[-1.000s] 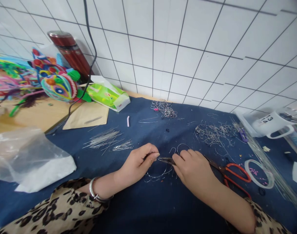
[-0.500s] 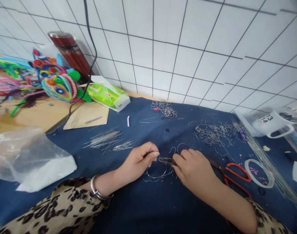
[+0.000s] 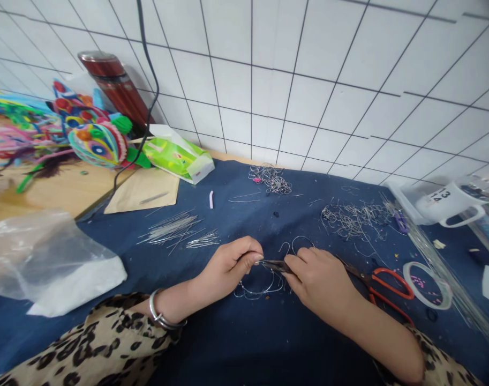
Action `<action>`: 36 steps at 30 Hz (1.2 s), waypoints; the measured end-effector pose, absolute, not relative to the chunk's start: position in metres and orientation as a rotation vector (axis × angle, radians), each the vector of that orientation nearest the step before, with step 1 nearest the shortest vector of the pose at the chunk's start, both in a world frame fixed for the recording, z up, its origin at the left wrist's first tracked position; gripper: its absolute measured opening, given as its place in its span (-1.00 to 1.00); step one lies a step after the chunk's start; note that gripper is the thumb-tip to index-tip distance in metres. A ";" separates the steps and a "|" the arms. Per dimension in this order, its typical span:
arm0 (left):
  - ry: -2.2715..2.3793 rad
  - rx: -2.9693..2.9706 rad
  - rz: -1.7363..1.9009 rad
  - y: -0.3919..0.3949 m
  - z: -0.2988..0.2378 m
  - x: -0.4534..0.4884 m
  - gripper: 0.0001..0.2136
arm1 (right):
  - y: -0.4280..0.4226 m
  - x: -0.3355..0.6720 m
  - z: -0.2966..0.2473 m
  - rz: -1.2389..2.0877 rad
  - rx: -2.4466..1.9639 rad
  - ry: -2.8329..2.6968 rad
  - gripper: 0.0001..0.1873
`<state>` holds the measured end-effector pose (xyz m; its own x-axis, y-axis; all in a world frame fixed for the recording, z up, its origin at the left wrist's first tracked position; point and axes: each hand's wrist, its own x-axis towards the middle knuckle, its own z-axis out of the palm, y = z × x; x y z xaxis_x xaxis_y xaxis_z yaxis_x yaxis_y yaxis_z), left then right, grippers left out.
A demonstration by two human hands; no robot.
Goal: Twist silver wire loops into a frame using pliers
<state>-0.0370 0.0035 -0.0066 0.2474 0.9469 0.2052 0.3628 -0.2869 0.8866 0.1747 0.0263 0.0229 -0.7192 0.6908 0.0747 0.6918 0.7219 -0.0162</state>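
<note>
Your left hand (image 3: pixel 228 268) pinches bent wire (image 3: pixel 255 292); right hand (image 3: pixel 318 279) grips red-handled tool (image 3: pixel 275 264) (tips meet your pinch).

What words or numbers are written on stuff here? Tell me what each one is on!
"13", with what looks like "14" under it: black print on the white ceramic mug at the right end of the dark blue cloth.
Green and white plastic packet by the tiled wall: it has print, but too small and blurred to read.
Nothing else shows writing that can be read.
</note>
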 end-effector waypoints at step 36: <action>0.964 1.273 0.853 0.010 -0.010 -0.042 -0.81 | 0.027 0.179 0.020 -0.388 -1.065 -2.750 -0.83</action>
<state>-0.0417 0.0097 -0.0103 0.3750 0.9208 -0.1073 0.0055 0.1136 0.9935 0.1794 0.0268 0.0201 -0.7316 0.6356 0.2465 0.6790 0.7118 0.1799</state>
